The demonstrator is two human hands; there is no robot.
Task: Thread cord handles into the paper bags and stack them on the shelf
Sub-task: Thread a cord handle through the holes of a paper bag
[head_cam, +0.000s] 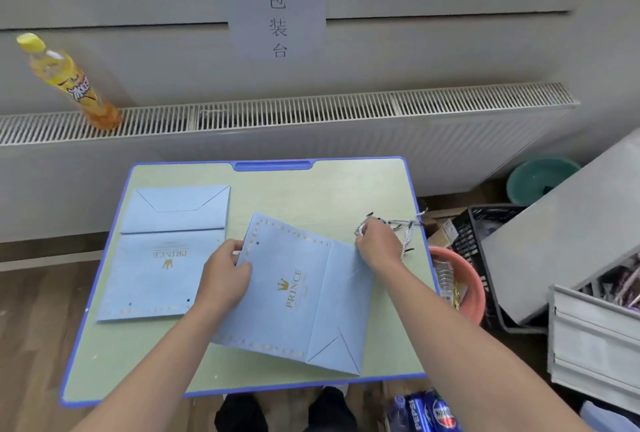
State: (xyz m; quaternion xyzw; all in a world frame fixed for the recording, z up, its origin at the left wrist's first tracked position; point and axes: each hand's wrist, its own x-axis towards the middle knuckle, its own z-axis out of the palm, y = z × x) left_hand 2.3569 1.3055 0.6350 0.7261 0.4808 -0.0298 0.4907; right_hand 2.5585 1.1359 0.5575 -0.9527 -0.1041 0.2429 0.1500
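Left hand [227, 272] pinches the flat blue bag's [294, 296] edge while right hand [379, 244] grasps a cord [362, 229], which could snag neighbouring cords [401, 223].

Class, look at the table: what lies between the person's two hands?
In the head view, the tilted blue paper bag spans from left hand to right hand, which pinches a cord.
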